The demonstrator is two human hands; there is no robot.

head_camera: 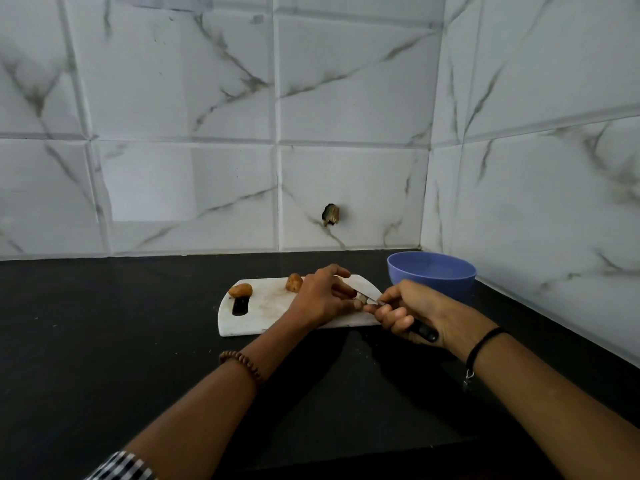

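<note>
Hands close together at the right end of the white cutting board (270, 306). The left hand (322, 299) lies fingers-down on the board and pins a small piece (362, 300) under its fingertips. The right hand (412, 313) is curled tight round the black handle of a knife (369, 297), with the blade laid across to that piece. What the piece is cannot be told, as it is mostly hidden by fingers. Two whole brown lumps (240, 290) (293, 282) sit untouched on the board, one by the handle slot at the left and one just behind the left hand. A blue bowl (431, 271) stands on the black table (104, 323) just beyond the board's right end; nothing cut can be made out in it. Judgement: early stage — first item under the knife, no pile of cut bits visible anywhere. Left to do: finish this piece, cut both lumps, then — presumably — move the cuttings to the bowl.
</note>
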